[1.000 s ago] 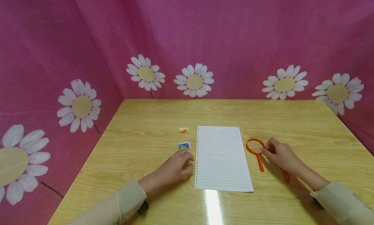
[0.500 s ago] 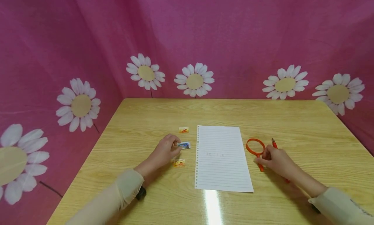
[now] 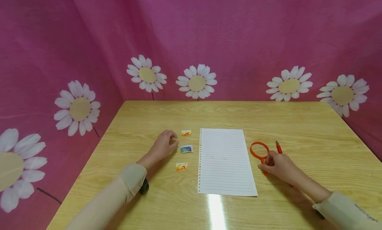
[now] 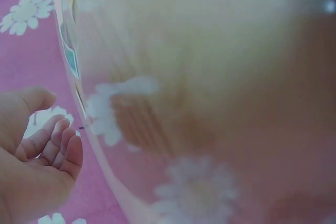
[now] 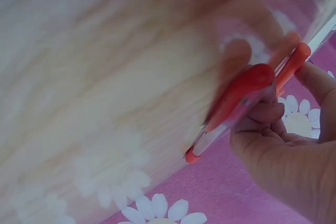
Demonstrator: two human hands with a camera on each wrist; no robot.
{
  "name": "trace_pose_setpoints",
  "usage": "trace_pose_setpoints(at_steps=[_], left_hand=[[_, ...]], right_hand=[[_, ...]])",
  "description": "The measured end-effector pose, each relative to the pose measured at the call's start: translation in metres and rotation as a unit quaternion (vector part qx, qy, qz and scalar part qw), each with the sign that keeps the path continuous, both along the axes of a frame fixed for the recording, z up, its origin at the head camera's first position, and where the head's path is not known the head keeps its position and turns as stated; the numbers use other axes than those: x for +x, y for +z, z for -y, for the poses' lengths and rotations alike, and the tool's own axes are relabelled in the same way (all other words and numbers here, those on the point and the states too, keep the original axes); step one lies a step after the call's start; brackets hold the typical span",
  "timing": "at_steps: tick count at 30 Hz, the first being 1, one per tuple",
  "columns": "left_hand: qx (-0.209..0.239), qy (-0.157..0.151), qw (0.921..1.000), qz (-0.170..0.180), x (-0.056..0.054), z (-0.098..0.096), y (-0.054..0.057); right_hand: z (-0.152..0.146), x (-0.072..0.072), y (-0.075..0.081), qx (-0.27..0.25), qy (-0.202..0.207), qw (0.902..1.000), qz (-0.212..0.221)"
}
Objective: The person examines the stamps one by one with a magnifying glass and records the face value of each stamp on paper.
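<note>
My left hand [image 3: 162, 144] hovers at the left of the stamps with its fingers loosely bent and nothing in them; the left wrist view shows the thumb apart from the fingers. Closest to it are a yellow-and-red stamp [image 3: 186, 133] and a blue-green stamp [image 3: 186, 149]. Nearer the front lies another yellow stamp [image 3: 181, 167]. On the other side, my right hand [image 3: 280, 165] pinches the handle of an orange magnifying glass [image 3: 259, 142] between thumb and fingers. Beneath that hand lies a red pen [image 3: 279, 147], partly hidden; its body [image 5: 239, 98] is close to the curled fingers.
A lined, punched sheet of paper [image 3: 226, 177] with faint writing lies mid-table, between the stamps and the magnifying glass. The wooden table [image 3: 143, 117] meets a pink cloth [image 3: 232, 40] printed with daisies at its back and left.
My left hand has moved back and left, off the blue-green stamp, uncovering the front yellow stamp. My right hand has shifted from the magnifying glass's rim down to its handle, exposing the pen tip.
</note>
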State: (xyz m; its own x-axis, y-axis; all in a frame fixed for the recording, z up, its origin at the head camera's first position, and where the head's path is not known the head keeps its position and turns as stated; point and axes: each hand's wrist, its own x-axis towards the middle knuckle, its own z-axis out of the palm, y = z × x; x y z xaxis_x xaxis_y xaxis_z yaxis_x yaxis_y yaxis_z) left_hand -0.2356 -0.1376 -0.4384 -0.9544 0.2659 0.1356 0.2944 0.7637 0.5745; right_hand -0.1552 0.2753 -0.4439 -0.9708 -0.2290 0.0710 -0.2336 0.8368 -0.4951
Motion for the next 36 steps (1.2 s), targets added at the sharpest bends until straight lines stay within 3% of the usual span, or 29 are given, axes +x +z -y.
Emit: trace_pose_setpoints(at_steps=[14, 24, 36], left_hand=[[-0.035, -0.011, 0.9992, 0.012, -0.032, -0.007, -0.004], [-0.049, -0.014, 0.9982, 0.032, -0.042, -0.015, -0.004], [-0.065, -0.04, 0.997, 0.016, -0.051, -0.022, -0.002]], right_hand=[[0.003, 0.004, -0.003, 0.003, -0.004, 1.0, 0.003], [0.005, 0.005, -0.002, 0.006, -0.012, 0.9999, -0.005], [0.001, 0.004, 0.0, 0.003, -0.018, 0.9998, -0.001]])
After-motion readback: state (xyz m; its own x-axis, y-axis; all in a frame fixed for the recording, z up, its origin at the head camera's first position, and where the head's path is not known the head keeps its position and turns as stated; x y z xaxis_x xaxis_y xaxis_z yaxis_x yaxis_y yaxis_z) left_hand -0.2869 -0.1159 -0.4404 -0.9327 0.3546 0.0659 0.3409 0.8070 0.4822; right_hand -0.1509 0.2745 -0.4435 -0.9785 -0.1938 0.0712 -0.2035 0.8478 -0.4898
